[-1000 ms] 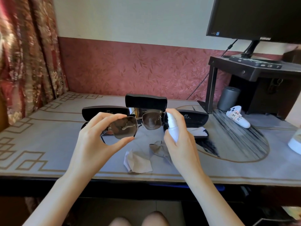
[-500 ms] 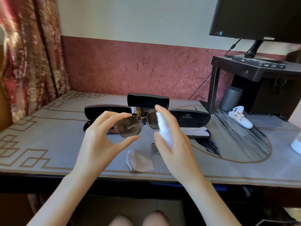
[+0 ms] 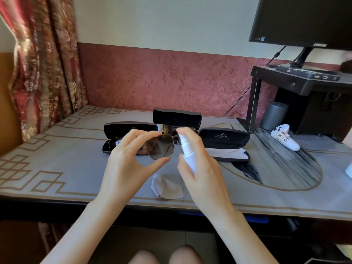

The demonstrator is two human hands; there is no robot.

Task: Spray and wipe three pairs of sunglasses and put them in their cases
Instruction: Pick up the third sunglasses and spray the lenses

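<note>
Three cases stand open in a row at the back of the desk (image 3: 66,164): left case (image 3: 130,128), middle case (image 3: 177,117), right case (image 3: 223,138). Bare top runs from them leftward to the curtain (image 3: 43,73). On the right a stand (image 3: 255,100) and a controller (image 3: 285,138) narrow my room, and the front edge lies under both wrists. Since a second ago the bottle (image 3: 187,149) has drawn in toward the sunglasses (image 3: 160,146), and my right hand (image 3: 202,180) now hides one lens. My left hand (image 3: 123,168) pinches the other lens, forefinger on its top rim, thumb beneath, in the air above the cloth (image 3: 167,187). The right fingers wrap the bottle, forefinger on its cap.
</note>
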